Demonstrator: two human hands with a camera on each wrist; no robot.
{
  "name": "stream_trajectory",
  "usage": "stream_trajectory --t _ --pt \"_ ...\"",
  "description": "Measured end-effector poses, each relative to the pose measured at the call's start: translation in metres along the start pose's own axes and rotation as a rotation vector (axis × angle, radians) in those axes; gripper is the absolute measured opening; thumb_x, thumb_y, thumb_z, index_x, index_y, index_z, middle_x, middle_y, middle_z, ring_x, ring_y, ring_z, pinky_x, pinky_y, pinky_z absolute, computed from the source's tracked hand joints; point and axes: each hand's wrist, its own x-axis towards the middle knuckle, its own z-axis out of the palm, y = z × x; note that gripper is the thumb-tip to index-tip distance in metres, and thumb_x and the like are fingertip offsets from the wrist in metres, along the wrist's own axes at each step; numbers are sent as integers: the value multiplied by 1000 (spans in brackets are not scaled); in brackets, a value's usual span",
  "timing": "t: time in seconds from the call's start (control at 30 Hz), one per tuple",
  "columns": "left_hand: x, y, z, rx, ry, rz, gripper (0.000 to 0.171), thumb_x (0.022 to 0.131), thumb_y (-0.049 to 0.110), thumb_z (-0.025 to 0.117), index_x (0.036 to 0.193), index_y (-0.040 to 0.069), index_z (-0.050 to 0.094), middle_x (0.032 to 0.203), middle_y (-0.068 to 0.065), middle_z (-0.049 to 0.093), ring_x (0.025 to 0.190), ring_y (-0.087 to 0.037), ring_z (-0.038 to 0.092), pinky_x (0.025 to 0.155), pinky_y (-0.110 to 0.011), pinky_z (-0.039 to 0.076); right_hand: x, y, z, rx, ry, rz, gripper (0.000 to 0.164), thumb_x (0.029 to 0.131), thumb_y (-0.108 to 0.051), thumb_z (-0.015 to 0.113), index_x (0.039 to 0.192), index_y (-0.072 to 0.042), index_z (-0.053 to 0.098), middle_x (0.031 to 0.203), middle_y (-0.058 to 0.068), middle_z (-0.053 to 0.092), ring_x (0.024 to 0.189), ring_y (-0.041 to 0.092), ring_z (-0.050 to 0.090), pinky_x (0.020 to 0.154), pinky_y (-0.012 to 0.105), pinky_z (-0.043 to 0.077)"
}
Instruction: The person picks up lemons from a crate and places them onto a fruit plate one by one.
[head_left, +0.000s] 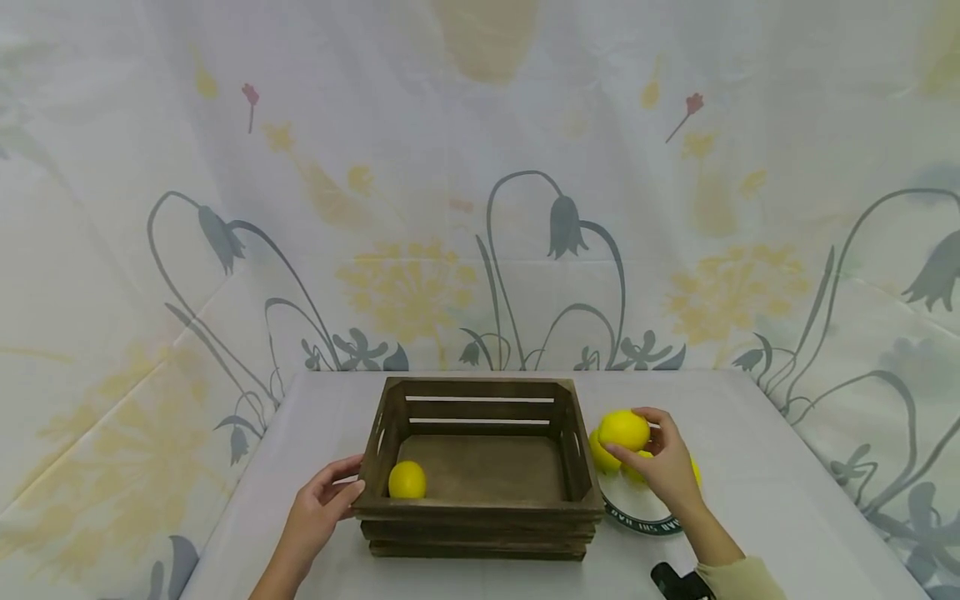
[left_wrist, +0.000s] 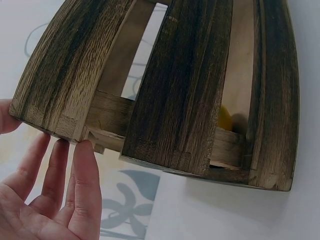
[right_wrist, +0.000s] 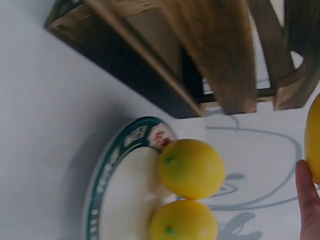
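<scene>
A dark wooden slatted crate [head_left: 480, 508] stands mid-table with one lemon [head_left: 407, 481] inside, at its front left corner. My left hand [head_left: 321, 504] grips the crate's left front corner, thumb and fingers on either side of the edge. To the right of the crate, my right hand [head_left: 667, 467] holds another lemon [head_left: 624, 430] between thumb and fingers, raised over a white plate [head_left: 641, 525] with a dark green lettered rim. Several lemons [right_wrist: 192, 169] rest on that plate, partly hidden by the hand in the head view. The held lemon shows at the edge of the right wrist view.
A white cloth covers the table [head_left: 330, 417]. Behind it hangs a flower-patterned curtain [head_left: 480, 167]. The crate's right wall stands close beside the plate. A black device [head_left: 678, 583] sits at my right wrist.
</scene>
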Motion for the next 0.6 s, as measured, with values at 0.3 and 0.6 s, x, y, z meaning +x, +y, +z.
stream_trajectory --t 0.3,0.6 --pt "1 -2 0 3 -3 -4 45 89 18 64 128 1 52 124 -16 54 94 -11 58 71 -26 52 -11 28 10 -182 -15 71 63 77 -28 77 124 -4 44 116 19 50 99 32 50 81 35 43" --pt "1 -3 -1 -4 -1 4 45 89 18 64 128 0 52 124 -16 54 94 -10 58 72 -26 53 -23 47 22 -215 -79 155 56 71 -11 80 117 1 49 118 23 53 104 36 53 88 48 46"
